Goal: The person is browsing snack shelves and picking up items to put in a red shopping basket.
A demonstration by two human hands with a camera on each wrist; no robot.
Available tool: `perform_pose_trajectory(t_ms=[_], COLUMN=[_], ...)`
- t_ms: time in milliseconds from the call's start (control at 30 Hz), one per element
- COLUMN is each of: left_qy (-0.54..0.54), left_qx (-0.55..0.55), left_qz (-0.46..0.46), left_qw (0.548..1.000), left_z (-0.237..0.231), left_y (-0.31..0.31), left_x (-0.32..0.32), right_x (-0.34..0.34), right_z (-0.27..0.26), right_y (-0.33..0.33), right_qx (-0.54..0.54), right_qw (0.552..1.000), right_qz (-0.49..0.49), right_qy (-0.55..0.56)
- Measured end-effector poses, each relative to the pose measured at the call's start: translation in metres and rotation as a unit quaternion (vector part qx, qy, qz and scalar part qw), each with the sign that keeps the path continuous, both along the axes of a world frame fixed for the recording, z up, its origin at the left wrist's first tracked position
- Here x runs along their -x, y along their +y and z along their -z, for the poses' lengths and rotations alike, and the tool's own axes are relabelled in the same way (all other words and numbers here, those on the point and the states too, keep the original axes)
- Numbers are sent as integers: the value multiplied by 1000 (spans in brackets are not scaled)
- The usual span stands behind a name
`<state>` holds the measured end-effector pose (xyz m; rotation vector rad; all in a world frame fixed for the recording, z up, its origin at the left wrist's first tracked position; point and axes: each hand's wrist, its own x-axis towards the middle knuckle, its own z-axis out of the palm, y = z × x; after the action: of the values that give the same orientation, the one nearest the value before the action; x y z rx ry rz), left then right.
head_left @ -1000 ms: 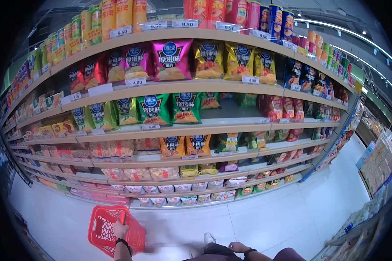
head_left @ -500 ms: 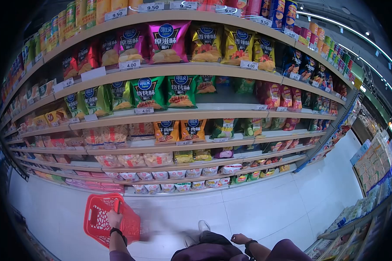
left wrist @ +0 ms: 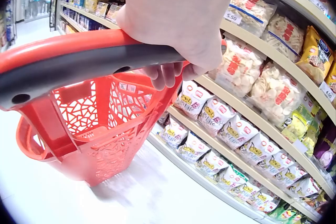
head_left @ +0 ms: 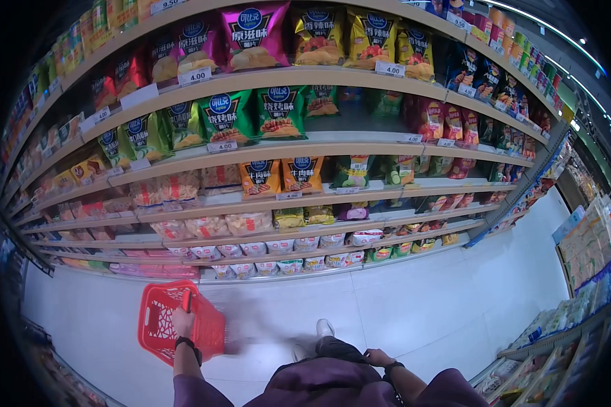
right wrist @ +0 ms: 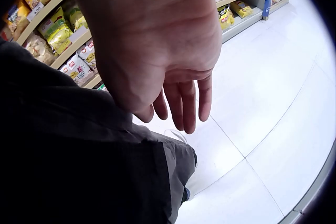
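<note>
My left hand [head_left: 182, 322] grips the handle of a red plastic shopping basket [head_left: 210, 331], at the lower left of the head view. In the left wrist view the fingers curl round the red and black handle [left wrist: 89, 58]; the cut-out walls surround an inside that is partly hidden. My right hand [head_left: 379, 357] hangs beside the dark trousers [right wrist: 89, 150] and holds nothing. Its fingers [right wrist: 188, 106] point loosely down over the floor in the right wrist view. Ahead of both hands stand chip bags, among them green bags [head_left: 282, 112] and a magenta bag [head_left: 254, 37].
A long shelf unit [head_left: 360, 148] curves across the head view, with several tiers of snack bags and price tags. White tiled floor [head_left: 414, 298] lies before it. At the right are stacked cartons [head_left: 587, 237] and another low shelf [head_left: 557, 353] of packets.
The head view has tilted down, so the shelves sit higher in it and more of the purple top shows. The left hand keeps its hold on the basket; the right still hangs low.
</note>
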<state>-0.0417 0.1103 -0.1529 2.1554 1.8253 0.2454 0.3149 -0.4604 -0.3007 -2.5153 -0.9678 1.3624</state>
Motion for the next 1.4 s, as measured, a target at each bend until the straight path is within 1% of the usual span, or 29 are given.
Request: perform_pose_trajectory(t_ms=[33, 100, 133, 167, 300, 400, 433, 533, 567, 633, 700, 800, 833, 867, 933, 967, 1067, 1200, 1233, 1333, 1400], left_qy=[-5, -26, -35, -26, 6, -9, 10, 37, 47, 60, 64, 53, 75, 66, 47, 5, 10, 15, 19, 15, 0], left_qx=[-5, -7, -8, 8, 17, 31, 11, 12, 25, 20, 0, 10, 37, 55, 88, 87, 143, 138, 133, 126, 113], left_qz=[11, 24, 30, 23, 18, 43, 61, 70, 54, 54, 43, 47, 42, 41, 37, 51, 67, 97, 101, 114, 132], left_qw=[1000, 999, 999, 999, 1000, 999, 998, 997, 997, 996, 997, 997, 996, 995, 994, 995, 987, 985, 986, 985, 985], left_z=[11, 17, 11, 6, 10, 11, 23, 5, 0, -5, 1, -10, 0, 4, 8, 10, 19, 38, 41, 38, 36], left_y=[3, 0, -4, -8, -15, -21, -17, -28, -30, -28, -27, -35, -29, -31, -31, -37, -53, -75, -80, -92, -96], left_x=[4, 5, 3, 1, 1, 5, 12, 14, 15, 19, 24, 19, 24, 24, 26, 26, 19, 19, 19, 20, 21], right_x=[0, 1, 1, 0, -5, -17, -20, -30, -32, -39, -47, -61, -67, -73, -88, -93, -107, -109, -111, -105, -98], right_z=[-1, -1, 1, 2, 1, -3, -6, -15, -17, -23, -23, -32, -30, -29, -22, -25, -18, -21, -5, 7, -8], right_y=[-1, -6, -8, -10, -11, -12, -10, -9, -8, -7, -11, -15, -17, -21, -31, -34, -46, -49, -54, -58, -52], right_qx=[-3, -7, -14, -11, -13, -21, -22, -22, -18, -13, -7, -3, -7, -14, -40, -49, -56, -53, -66, -50, -17], right_qw=[1000, 1000, 1000, 1000, 999, 998, 998, 997, 997, 997, 995, 991, 989, 986, 980, 977, 969, 967, 971, 975, 972], right_qz=[-3, -9, -3, 1, 24, 40, 38, 66, 67, 65, 89, 109, 120, 135, 179, 195, 223, 232, 200, 193, 230], right_qy=[-4, -12, -12, -16, -28, -32, -45, -32, -39, -49, -54, -79, -91, -97, -76, -74, -91, -89, -111, -99, -49])
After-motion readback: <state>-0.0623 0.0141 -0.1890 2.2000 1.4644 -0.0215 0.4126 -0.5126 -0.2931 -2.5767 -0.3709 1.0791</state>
